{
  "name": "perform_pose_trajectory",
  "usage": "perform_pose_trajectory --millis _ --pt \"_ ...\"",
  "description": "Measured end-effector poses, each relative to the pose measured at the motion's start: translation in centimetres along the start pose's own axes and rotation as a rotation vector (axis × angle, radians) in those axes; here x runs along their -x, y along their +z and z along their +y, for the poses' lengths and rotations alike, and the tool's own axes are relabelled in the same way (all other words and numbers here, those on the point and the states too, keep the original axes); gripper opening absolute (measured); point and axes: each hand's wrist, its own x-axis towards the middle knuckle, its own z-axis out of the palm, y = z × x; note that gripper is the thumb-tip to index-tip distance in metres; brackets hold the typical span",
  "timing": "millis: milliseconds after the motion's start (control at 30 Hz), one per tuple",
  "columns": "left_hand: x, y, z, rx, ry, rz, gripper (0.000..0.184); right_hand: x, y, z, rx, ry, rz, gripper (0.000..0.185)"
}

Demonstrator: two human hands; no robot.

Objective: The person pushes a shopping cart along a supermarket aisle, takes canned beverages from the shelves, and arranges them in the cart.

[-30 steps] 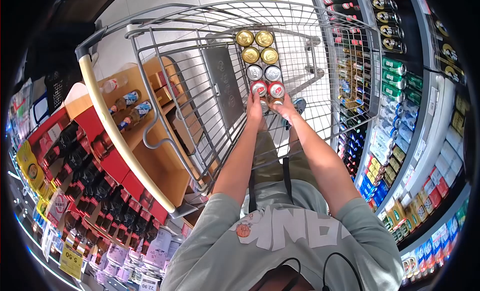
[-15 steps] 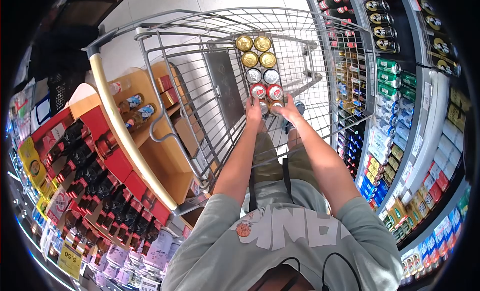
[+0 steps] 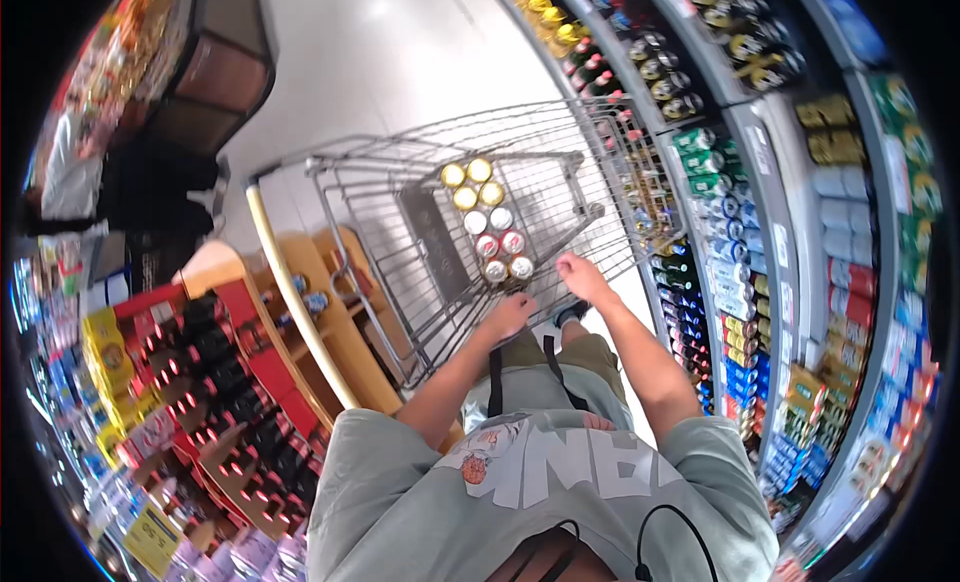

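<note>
My left hand (image 3: 512, 312) is loosely closed beside the near edge of the wire shopping cart (image 3: 330, 214), just below the cans. To the right, my right hand (image 3: 582, 279) has its fingers curled together, with nothing seen in them. Two adjoining columns of upright cans stand in the cart, apart from both hands. Gold-topped cans (image 3: 464, 197) are at the far end, then silver ones (image 3: 475, 222), then red-and-silver ones (image 3: 487, 246). The nearest pair has silvery tops (image 3: 495, 272).
A light handlebar (image 3: 300, 292) runs along the cart's left side. Beyond it are a wooden display (image 3: 380, 382) and dark bottles (image 3: 215, 372). Drink shelves (image 3: 740, 222) line the right side. A person in dark clothing (image 3: 165, 197) is at the upper left.
Both hands have let go of the nearest cans and drawn back toward my body, spreading apart. The nearest pair is now uncovered. The view has shifted, putting cart and cans lower and smaller in frame.
</note>
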Motion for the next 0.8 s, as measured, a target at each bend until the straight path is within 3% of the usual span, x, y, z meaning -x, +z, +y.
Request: perform_pose_trajectory --millis 167,200,267,333,433,567,633,700,733,800 --pt "2.3 1.9 7.3 -0.133 0.112 -0.073 0.066 6.7 -0.4 -1.0 -0.444 -0.085 0.204 0.014" --pt "0.5 3.3 5.3 -0.162 0.219 -0.088 0.07 8.3 -0.1 -0.5 -0.483 -0.11 0.293 0.014" --pt "0.6 3.9 6.6 -0.266 0.235 -0.087 0.071 11.2 0.5 1.2 -0.526 -0.137 0.441 0.015" --pt "-0.9 4.8 5.3 -0.347 0.221 -0.001 0.073 14.9 1.3 3.9 -0.749 0.006 0.481 0.017" --pt "-2.2 5.0 4.0 -0.403 0.166 0.005 0.078 19.5 5.3 12.4 -0.863 0.029 0.633 0.019" --pt "-1.4 5.3 4.6 -0.484 0.124 0.052 0.075 28.5 13.5 26.0 -0.922 0.387 0.749 0.023" --pt "-1.1 5.6 5.3 -0.555 0.119 0.074 0.077 34.6 16.2 29.2 -1.124 0.618 0.748 0.021" --pt "-7.2 4.4 0.2 -0.417 0.052 0.065 0.078 38.7 21.8 33.7 -1.42 0.741 0.833 0.018" --pt "-7.5 4.7 -0.3 -0.237 0.067 0.06 0.078 41.1 23.0 33.8 -1.412 0.794 0.806 0.016" --pt "-7.8 4.5 -0.1 -0.197 0.011 0.051 0.077 45.9 25.6 33.3 -1.418 0.857 0.788 0.015"
